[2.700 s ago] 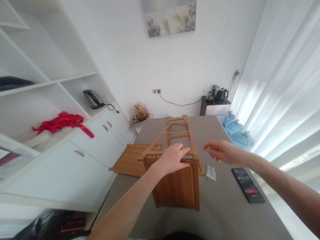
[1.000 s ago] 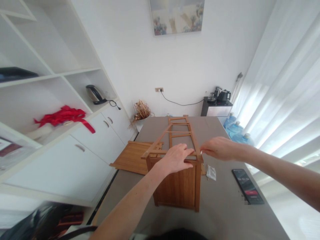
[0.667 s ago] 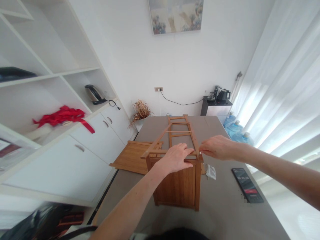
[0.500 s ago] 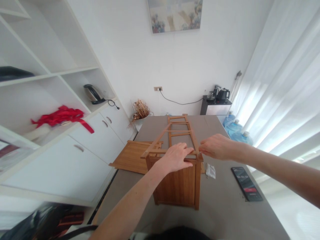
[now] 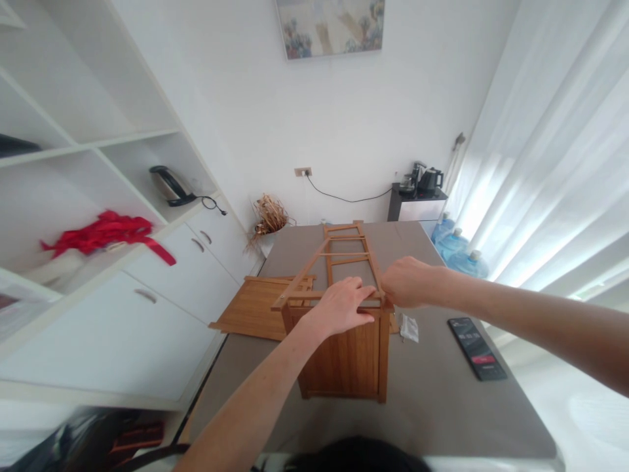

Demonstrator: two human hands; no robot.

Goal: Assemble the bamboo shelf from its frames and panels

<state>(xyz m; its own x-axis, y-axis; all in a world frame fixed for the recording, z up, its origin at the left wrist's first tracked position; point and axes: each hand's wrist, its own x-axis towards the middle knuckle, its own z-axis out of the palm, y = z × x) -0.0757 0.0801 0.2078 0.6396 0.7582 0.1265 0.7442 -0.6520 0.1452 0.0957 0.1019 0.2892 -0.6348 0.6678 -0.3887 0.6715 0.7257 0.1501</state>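
Two bare hands are at the near end of a wooden frame, which stands on the table with its panelled end below them. The left hand is clamped over the top rail, fingers across it and thumb on the near side. Just right of it, apart from it, the right hand is curled at the frame's corner; whether it pinches something I cannot tell, since the fingertips are hidden. Beyond both hands, slim rails and crossbars reach away from the body. Left of the left hand, flat wooden panels lie on the table. Below the right hand, near the frame, lies a small clear bag, and farther right a phone with its screen lit. Well beyond the right hand stand blue water bottles.
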